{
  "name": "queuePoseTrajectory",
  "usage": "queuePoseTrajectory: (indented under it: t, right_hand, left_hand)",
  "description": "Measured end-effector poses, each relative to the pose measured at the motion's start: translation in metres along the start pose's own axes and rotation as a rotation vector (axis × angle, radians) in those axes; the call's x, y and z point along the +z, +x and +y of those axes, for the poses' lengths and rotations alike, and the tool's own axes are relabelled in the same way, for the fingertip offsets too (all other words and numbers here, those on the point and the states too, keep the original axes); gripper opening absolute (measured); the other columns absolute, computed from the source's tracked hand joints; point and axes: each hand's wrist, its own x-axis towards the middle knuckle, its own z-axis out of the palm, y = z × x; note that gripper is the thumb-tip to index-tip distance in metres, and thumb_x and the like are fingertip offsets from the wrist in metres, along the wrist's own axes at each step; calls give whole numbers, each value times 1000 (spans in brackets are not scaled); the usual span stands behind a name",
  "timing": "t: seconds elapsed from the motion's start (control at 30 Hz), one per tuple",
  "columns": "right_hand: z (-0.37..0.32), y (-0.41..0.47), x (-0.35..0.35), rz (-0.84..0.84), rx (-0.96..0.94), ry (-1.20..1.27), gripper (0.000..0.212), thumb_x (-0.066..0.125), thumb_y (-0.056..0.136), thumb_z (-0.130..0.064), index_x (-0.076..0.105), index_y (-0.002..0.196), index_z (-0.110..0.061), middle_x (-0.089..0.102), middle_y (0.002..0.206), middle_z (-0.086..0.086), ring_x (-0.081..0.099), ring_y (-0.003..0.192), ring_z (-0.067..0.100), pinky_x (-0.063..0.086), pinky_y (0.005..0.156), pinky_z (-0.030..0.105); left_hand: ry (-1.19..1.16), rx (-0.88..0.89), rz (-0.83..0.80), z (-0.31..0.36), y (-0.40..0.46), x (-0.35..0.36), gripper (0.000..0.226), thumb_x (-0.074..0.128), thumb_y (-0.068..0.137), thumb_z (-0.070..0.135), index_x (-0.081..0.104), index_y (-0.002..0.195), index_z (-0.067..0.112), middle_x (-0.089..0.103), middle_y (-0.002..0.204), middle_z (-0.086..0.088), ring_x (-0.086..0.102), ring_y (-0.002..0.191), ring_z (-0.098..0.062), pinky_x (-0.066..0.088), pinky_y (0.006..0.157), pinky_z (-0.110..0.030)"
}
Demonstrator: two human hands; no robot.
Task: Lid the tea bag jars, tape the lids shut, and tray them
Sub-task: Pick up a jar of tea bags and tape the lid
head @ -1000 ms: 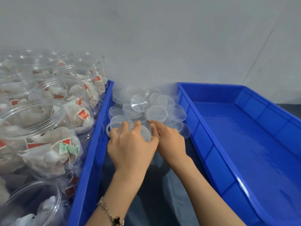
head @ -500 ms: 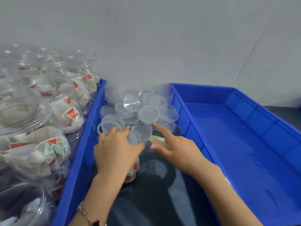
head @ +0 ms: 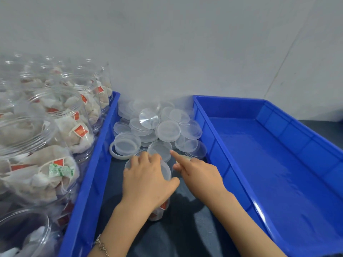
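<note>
My left hand [head: 148, 180] lay over the top of a small clear plastic jar of tea bags [head: 161, 206] that stood on the dark tabletop [head: 185, 236] between the two trays, fingers curled down round its clear round lid [head: 165, 168] and thumb hooked against the rim on the right. A thin metal bracelet [head: 101, 245] sat on that wrist. My right hand [head: 198, 173] rested just beside the jar, forefinger stretched straight toward the lids, the other fingers folded over something pale and flat [head: 182, 157] that I could not identify.

Just past my fingertips lay a loose pile of clear round plastic lids [head: 157, 125], some face up, some overturned, reaching back to the grey wall [head: 185, 43]. A white plastic ring [head: 116, 153] lay at the pile's near left edge.

To my left, a blue plastic tray [head: 92, 173] held tall clear open jars [head: 42, 149] stuffed with white paper tea bags. Their tags were red with pale marks too small to read; one bag in the nearest full jar carried a green and white label [head: 60, 170], also unreadable. To my right stood a second, wide blue plastic tray [head: 278, 164] with nothing in the part I could see.
</note>
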Motion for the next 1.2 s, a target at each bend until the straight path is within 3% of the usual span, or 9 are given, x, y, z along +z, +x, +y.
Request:
queuePoseTrajectory:
  t: [0.1,0.3,0.43,0.57,0.83,0.93,0.97,1.03,1.2]
  right_hand:
    - [3,1,2,-7,15,53,46,34,98,-42,19,140,-53,59,103,-5,58,88,17,37,59,29]
    - [-2,5,8,10,202,74,36,34,98,-41,37,132,-52,63,104,-4,61,89,20,46,65,34]
    - [-12,10,10,-6,223,131,24,37,97,-36,59,106,-36,64,94,-6,60,91,20,41,63,32]
    - [17,44,-30,50,516,371,30,31,93,-23,60,100,-26,64,98,2,54,86,28,43,69,34]
    - [-23,59,-57,170,315,453,47,33,93,-43,32,140,-42,57,73,-4,54,84,26,41,62,35]
    - [-22,41,-44,273,302,335,31,37,89,-45,63,99,-30,61,69,-2,55,74,26,40,57,30]
    - [-22,35,-38,293,295,305,33,38,88,-45,60,76,-24,56,60,-3,52,65,24,33,50,27]
    - [-20,26,-23,265,317,255,42,39,87,-50,58,65,-19,53,55,-5,49,57,19,25,44,23]
    - [-10,4,12,22,240,152,47,29,92,-56,53,120,-27,67,101,-1,61,95,23,35,64,29]
  left_hand:
    - [22,-12,-11,0,0,2,73,32,68,79,42,119,28,42,121,6,37,118,-20,38,85,-37]
    - [102,-15,9,8,1,4,48,42,79,58,42,112,24,45,117,3,41,108,-27,36,78,-39]
    - [98,-46,23,14,-2,1,41,41,79,54,44,109,27,45,117,3,40,106,-28,32,75,-39]
    - [100,8,-35,18,-28,4,41,33,70,58,41,102,33,41,110,9,37,104,-25,25,72,-39]
    - [46,-1,-116,22,-10,-5,28,44,79,45,48,101,29,46,113,7,39,107,-27,27,73,-41]
    - [66,7,-91,25,-10,-4,29,43,80,45,50,103,27,49,111,8,41,108,-26,27,73,-41]
    - [62,5,-77,25,-10,-4,28,42,81,44,50,101,27,50,111,8,41,107,-26,29,74,-41]
    - [50,-11,-50,25,-12,-3,24,38,84,42,50,98,27,51,110,9,42,105,-25,31,77,-41]
    - [-233,21,244,22,-23,2,40,31,94,45,50,125,28,55,127,9,44,119,-18,31,100,-35]
